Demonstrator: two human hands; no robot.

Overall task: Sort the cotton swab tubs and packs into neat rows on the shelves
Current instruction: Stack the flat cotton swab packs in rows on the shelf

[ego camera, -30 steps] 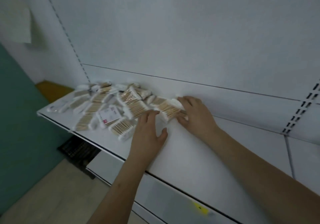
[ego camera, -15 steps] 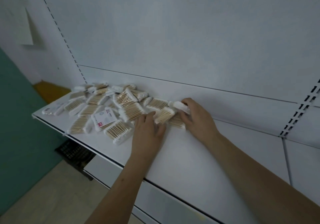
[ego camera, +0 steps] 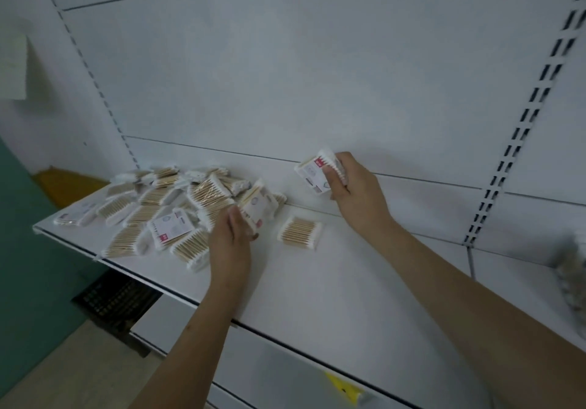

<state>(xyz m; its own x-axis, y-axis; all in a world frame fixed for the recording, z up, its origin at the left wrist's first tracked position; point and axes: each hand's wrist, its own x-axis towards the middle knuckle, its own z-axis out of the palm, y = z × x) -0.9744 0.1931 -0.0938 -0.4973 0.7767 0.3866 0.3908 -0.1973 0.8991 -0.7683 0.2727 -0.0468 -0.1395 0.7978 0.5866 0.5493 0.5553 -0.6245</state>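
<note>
Cotton swab packs (ego camera: 165, 212) lie in a messy pile on the left part of a white shelf (ego camera: 317, 297). The right hand (ego camera: 355, 193) is lifted above the shelf, close to the white back wall (ego camera: 285, 76). Its fingers and thumb are curled round one raised pack (ego camera: 312, 172) with a red and white label. The left hand (ego camera: 231, 244) is at the right edge of the pile and pinches another labelled pack (ego camera: 257, 207), tipped up on its edge. One single pack (ego camera: 299, 231) lies flat on the shelf by itself, between the two hands, with its wooden sticks showing. At the far right edge sits something blurry (ego camera: 574, 275); I cannot tell what it is.
</note>
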